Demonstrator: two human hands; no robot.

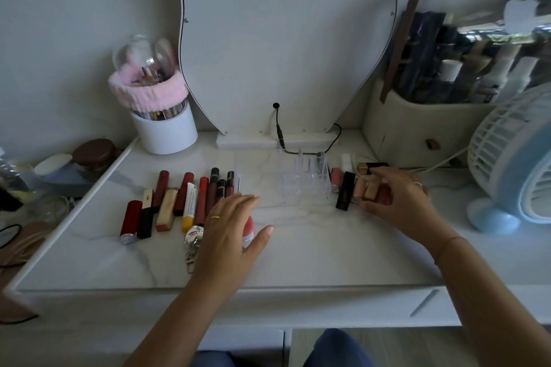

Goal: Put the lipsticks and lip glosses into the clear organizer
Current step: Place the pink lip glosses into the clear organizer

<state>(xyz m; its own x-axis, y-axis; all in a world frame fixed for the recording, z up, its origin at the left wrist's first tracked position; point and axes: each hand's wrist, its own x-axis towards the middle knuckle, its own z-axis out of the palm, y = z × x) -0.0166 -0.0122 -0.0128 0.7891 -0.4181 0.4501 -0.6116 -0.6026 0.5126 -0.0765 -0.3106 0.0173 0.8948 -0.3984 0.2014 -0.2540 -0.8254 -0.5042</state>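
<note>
On my feed, the lipstick row lies just left of the left hand, whose fingers are straight and spread. The clear organizer stands in the middle. The right hand curls its fingers over the pink tubes just right of the organizer; I can't tell whether it grips one.

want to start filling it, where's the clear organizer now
In the head view the clear organizer stands mid-table in front of the mirror base, between the lipstick row and the right hand.

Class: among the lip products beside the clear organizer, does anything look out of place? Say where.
Yes. In the left row, a small round tin on a key clip lies by the left hand, and a white tube with a yellow cap sits among the sticks; neither looks like lipstick or gloss.
</note>
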